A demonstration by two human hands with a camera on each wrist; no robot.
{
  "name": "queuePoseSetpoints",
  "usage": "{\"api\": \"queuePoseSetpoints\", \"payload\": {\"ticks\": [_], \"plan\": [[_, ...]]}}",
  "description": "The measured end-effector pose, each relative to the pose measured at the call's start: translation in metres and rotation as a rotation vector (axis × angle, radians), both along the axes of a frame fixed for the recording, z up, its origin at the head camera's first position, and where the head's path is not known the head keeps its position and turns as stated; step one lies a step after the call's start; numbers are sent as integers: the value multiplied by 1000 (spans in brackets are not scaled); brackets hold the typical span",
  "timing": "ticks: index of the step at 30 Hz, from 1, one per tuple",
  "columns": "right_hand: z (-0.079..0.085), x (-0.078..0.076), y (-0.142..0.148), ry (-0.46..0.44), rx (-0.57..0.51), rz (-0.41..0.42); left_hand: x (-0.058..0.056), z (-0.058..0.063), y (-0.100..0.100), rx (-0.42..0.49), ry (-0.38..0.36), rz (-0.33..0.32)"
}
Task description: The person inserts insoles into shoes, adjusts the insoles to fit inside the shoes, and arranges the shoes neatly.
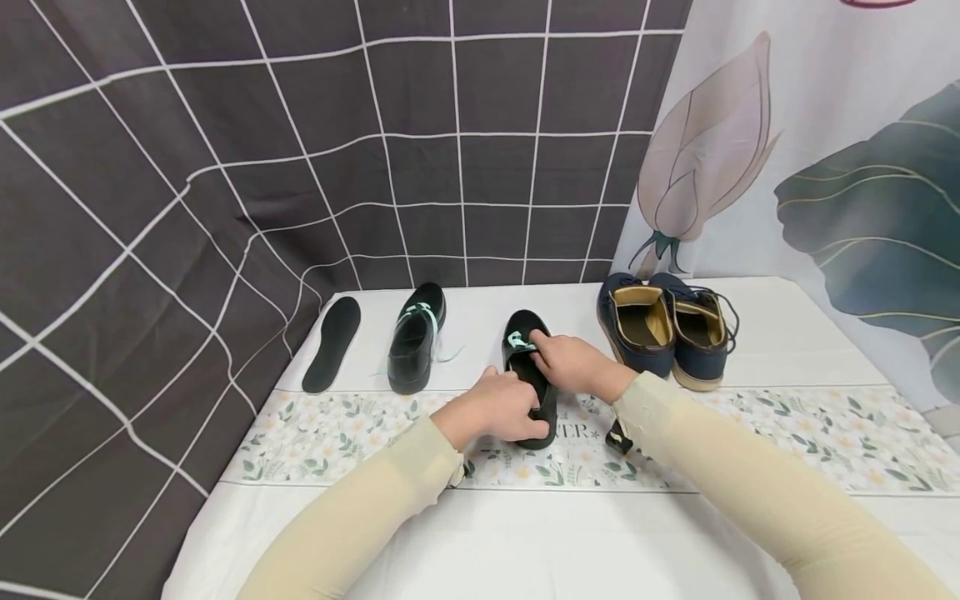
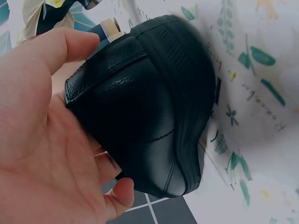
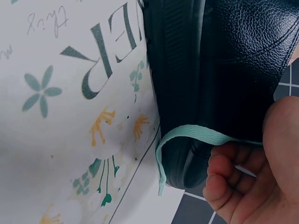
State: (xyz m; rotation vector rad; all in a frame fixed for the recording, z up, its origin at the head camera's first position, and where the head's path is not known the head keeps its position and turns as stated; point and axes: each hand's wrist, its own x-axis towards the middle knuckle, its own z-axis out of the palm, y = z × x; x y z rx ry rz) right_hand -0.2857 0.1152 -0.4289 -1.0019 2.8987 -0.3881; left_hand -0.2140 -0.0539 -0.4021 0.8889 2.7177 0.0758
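Here we are with the black shoe (image 1: 527, 368), mid-worktop (image 1: 525, 533), toe pointing away from us, heel over the floral band (image 1: 330, 437). Our left hand (image 1: 504, 407) grips the heel end, curled at the opening; our right hand (image 1: 573, 362) holds the upper (image 3: 254, 42) farther forward, fingers bent beside the mint lace (image 3: 196, 132), though we can't tell exactly what its fingertips pinch. We judge this one light, easy to steer. The ribbed sole (image 2: 178, 70) looks firm yet probably flexes; that upper, pebbled and shiny, should give under pressure and might slide a touch in dry fingers. Nothing fragile here! We'd take it by the heel and the opening's front edge; the loose lace makes a poor handle.
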Motion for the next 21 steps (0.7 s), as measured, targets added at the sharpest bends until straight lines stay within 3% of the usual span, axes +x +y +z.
{"api": "queuePoseSetpoints", "payload": {"ticks": [7,11,16,18,21], "plan": [[-5,4,1,-3,-29,-33,0,-15,-9,74,5,-46],[-7,7,2,2,-65,-47,4,-20,-20,255,40,-66],[-6,10,1,9,-77,-70,4,-16,-39,509,147,32],[-5,9,1,9,-74,-78,2,-14,-45,528,174,72],[-2,9,0,-1,-68,-93,-1,-11,-47,457,176,68]]}}
